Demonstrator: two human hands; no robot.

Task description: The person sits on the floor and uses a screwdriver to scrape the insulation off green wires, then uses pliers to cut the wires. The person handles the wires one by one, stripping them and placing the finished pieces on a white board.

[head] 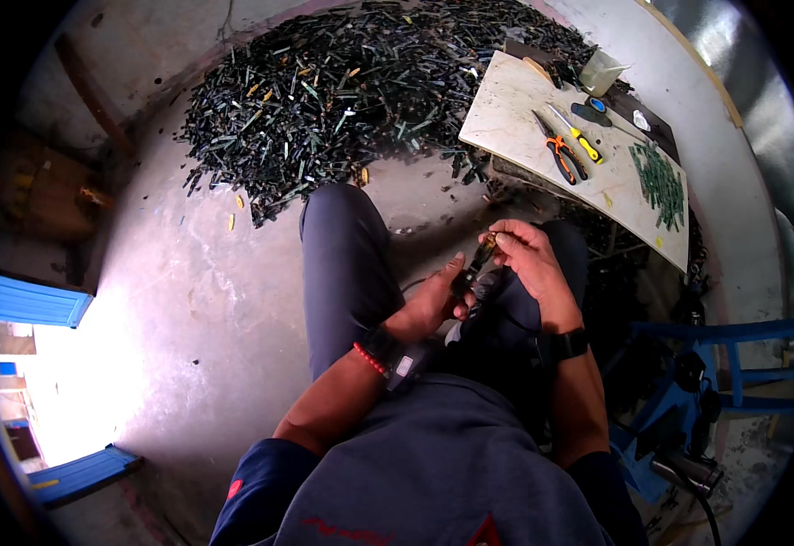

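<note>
A small dark elongated piece with an amber end spans the space between my two hands, above my right thigh. Its lower dark part lies in the grip of my left hand, thumb raised. My right hand pinches the amber end between thumb and fingers. What the piece is cannot be told, since fingers cover much of it. Ahead on the right, a pale board carries orange-and-black pliers, a yellow-and-black screwdriver, a dark-handled tool and a heap of thin green strips.
A large pile of dark narrow pieces covers the floor ahead. A translucent plastic cup stands at the board's far edge. To my right are a blue chair and a metal flask. A blue door panel is at left.
</note>
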